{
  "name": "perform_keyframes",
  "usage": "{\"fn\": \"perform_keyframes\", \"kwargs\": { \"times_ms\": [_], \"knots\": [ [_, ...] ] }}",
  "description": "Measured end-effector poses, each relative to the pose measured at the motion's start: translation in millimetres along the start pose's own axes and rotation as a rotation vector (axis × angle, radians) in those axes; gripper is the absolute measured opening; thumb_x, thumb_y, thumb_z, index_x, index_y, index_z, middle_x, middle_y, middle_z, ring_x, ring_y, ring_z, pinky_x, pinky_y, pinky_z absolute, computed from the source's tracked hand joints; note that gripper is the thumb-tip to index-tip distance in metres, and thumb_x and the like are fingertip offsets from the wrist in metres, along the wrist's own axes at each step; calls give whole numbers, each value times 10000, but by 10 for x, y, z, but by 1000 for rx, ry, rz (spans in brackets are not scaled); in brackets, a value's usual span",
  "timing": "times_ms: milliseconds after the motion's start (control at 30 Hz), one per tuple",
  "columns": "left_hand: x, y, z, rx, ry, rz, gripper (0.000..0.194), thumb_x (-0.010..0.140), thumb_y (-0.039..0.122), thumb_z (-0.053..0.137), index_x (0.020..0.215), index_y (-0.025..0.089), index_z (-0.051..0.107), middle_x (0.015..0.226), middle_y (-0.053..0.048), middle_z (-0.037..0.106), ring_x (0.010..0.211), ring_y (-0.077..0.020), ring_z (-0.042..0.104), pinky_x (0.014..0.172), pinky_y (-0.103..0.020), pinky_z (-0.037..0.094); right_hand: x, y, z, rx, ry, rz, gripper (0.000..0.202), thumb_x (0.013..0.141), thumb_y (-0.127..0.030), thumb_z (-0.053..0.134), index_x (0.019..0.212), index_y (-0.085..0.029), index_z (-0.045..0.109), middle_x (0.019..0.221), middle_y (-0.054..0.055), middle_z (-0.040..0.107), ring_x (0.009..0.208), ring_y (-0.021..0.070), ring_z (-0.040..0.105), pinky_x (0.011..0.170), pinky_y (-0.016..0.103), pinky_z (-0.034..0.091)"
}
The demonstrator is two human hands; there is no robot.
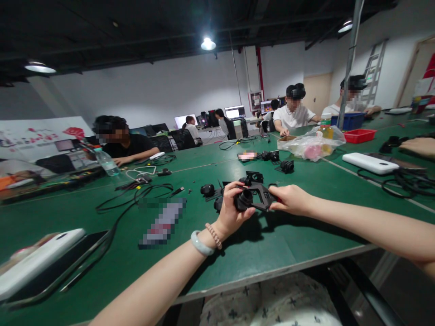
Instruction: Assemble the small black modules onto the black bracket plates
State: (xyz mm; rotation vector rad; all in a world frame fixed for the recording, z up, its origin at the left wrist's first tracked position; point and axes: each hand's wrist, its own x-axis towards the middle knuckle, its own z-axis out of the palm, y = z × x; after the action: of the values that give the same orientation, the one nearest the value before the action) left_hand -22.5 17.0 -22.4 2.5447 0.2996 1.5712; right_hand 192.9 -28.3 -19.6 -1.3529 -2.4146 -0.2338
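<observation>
My left hand (234, 210) is wrapped round the round, lens-like end of a black device (260, 195), with a bead bracelet and a pale bangle on that wrist. At the device's other end, my right hand (288, 199) grips its frame between thumb and fingers. Both hands hold it just above the green table (288, 244). Behind it is a black bracket-like piece (254, 176). To the left of my left hand lies a black round part (207, 190), and a similar black part (287, 166) sits farther back.
Cables (136, 199) and a pixelated phone (165, 224) lie left; a white power bank (44, 258) is nearer. A plastic bag (312, 147), red tray (359, 136) and another white device (370, 163) are right. People sit across the table; a metal pole (348, 68) rises behind.
</observation>
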Motion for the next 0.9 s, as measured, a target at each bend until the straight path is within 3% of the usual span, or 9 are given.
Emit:
{"fn": "perform_keyframes", "kwargs": {
  "times_ms": [367,467,667,900],
  "knots": [
    [33,-56,-62,129,-29,-7,476,648,302,637,1006,216,335,1062,-92,423,1043,-227,403,848,-457,364,4,-95,-32,19,-93,129,416,775,-585,323,890,-205,446,751,55,622,669,191,590,497,215,273],
    [37,-36,-51,39,4,-70,467,655,330,617,1008,205,338,1060,-95,423,1027,-227,415,854,-449,358,30,-61,-63,25,-71,117,412,769,-582,344,887,-203,456,761,53,621,674,184,585,512,215,278],
    [45,117,-10,-259,35,-342,360,720,363,500,1004,174,384,1052,-103,458,995,-231,449,861,-427,353,54,16,-94,31,6,39,398,767,-572,362,843,-194,459,747,46,617,669,179,580,514,218,265],
    [36,113,-37,-390,11,-390,355,689,372,490,968,167,415,1016,-90,487,954,-233,466,855,-421,357,46,-6,-36,82,-52,55,379,752,-566,401,853,-205,459,733,33,616,664,172,578,503,210,251]
  ]
}}
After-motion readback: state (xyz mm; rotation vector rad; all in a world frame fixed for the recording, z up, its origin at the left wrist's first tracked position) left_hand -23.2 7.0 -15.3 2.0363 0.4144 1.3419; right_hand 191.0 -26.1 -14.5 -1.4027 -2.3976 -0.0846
